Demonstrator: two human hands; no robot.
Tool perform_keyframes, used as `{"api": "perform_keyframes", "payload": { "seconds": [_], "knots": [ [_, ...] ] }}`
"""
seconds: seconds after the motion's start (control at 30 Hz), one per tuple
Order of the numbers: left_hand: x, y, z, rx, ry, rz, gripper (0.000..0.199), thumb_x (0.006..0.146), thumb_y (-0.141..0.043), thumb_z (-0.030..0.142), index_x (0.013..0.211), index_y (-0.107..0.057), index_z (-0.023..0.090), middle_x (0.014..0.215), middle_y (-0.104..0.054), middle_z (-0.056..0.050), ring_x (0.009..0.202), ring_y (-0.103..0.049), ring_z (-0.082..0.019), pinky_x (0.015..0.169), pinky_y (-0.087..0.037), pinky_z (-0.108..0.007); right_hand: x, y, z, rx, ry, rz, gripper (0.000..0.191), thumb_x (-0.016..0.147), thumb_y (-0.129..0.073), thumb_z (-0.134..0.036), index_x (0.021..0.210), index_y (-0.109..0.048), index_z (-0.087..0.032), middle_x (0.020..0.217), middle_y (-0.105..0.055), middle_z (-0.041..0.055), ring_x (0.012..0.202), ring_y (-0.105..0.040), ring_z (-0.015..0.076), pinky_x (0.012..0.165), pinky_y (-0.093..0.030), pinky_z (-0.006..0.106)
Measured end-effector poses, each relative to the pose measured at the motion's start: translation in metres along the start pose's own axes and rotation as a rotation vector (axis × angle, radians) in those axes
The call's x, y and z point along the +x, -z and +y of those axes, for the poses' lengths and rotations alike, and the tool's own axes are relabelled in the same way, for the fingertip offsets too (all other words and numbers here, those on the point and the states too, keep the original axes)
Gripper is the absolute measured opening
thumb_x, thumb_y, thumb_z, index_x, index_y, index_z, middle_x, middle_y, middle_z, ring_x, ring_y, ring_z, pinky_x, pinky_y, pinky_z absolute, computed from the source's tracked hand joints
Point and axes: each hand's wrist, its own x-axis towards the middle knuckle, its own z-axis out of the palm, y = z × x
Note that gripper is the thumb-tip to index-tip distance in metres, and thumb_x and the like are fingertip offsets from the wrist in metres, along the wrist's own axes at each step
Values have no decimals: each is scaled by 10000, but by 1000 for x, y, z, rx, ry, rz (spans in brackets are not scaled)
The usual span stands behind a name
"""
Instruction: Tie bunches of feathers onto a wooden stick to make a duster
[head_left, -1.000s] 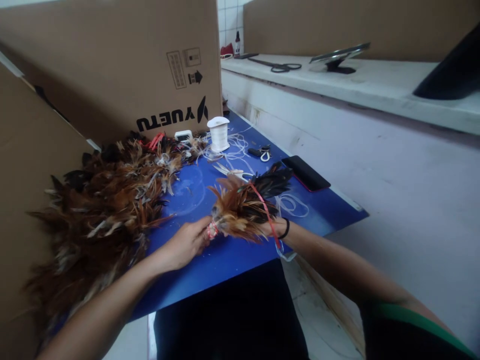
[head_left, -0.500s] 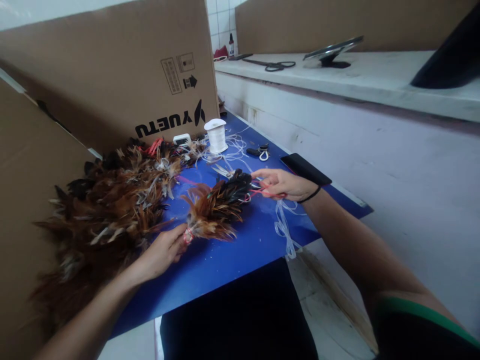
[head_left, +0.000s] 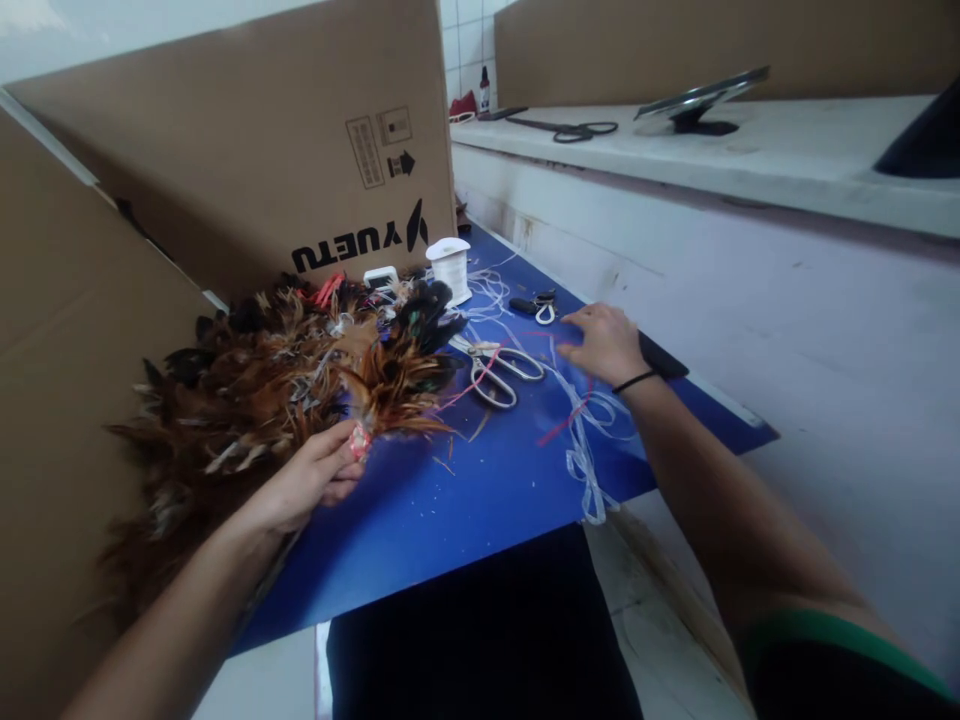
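The left hand [head_left: 326,468] is pinching a feather bundle [head_left: 401,380] by its red-and-white wrapped end [head_left: 360,442], presumably so the plumes are fanning forward uncrushed. The right hand [head_left: 606,348] is hovering, fingers loosely spread; whether they are touching the red strand [head_left: 565,424] is unclear. Between both hands' fingers, scissors [head_left: 478,352] are lying with handles rightward, likely for easy reach. Beyond the left fingers, a feather pile [head_left: 247,390] is leaning toward cardboard [head_left: 225,190], which is probably containing it.

The feather bundle [head_left: 397,375] is orange-brown and black, its binding [head_left: 359,442] red-and-white, the tabletop [head_left: 450,520] blue.
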Motion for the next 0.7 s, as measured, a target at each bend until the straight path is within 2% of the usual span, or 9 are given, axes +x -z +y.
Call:
{"api": "perform_keyframes", "payload": {
  "seconds": [0.03,0.1,0.17,0.23,0.33,0.43,0.5,0.57,0.7],
  "knots": [
    [1,-1,4,-33,-9,-4,444,707,-651,531,923,-429,213,556,-321,91,394,-219,-5,378,-98,-110,-7,-2,-11,-21,65,76,255,604,-657,-167,859,-671,-151,956,-636,115,990,-549,290,851,-431,454],
    [4,-5,11,-88,-51,-55,378,734,-651,473,859,-413,208,546,-307,93,383,-198,-2,367,-94,-108,-22,-7,-39,129,230,65,268,650,-615,-160,912,-671,-162,1044,-637,112,1132,-505,287,983,-365,471],
    [10,-10,17,-142,-98,-122,338,758,-642,425,803,-389,205,544,-308,93,375,-176,3,354,-95,-103,-38,-15,-71,389,319,-80,333,690,-602,-175,1021,-641,-156,1121,-625,112,1161,-508,252,1017,-356,440],
    [15,-15,22,-194,-144,-155,310,776,-631,380,779,-375,204,547,-306,93,371,-167,5,345,-106,-98,-50,-26,-102,654,338,-332,424,693,-637,-210,1112,-593,-169,1171,-607,98,1120,-540,221,997,-387,412],
    [23,-23,29,-256,-186,-173,276,783,-625,330,784,-378,206,542,-297,96,364,-164,2,332,-115,-96,-60,-47,-136,1080,290,-567,444,618,-715,-223,1039,-577,-186,1062,-630,56,1031,-569,187,944,-426,362],
    [31,-28,33,-289,-195,-189,259,787,-616,307,775,-378,204,532,-286,99,356,-165,0,327,-119,-96,-65,-62,-154,1368,-4,-710,360,618,-710,-231,937,-547,-192,836,-604,-7,720,-572,111,664,-475,258],
    [37,-30,32,-310,-198,-180,261,778,-622,286,772,-374,206,527,-286,101,350,-168,-2,325,-117,-97,-68,-66,-159,1427,-188,-723,345,619,-710,-240,908,-526,-196,660,-507,-71,501,-429,53,459,-339,190],
    [45,-30,29,-328,-199,-161,261,768,-626,264,773,-371,208,526,-296,102,346,-172,-2,323,-112,-98,-69,-69,-160,1382,-305,-658,304,640,-699,-268,879,-527,-194,553,-387,-110,418,-268,31,402,-194,187],
    [59,-33,21,-336,-183,-133,237,776,-610,265,784,-380,208,527,-310,100,340,-177,-3,322,-100,-102,-69,-77,-154,1138,-282,-423,149,724,-622,-308,728,-586,-163,542,-431,-75,467,-326,50,473,-274,216]
  ]
}}
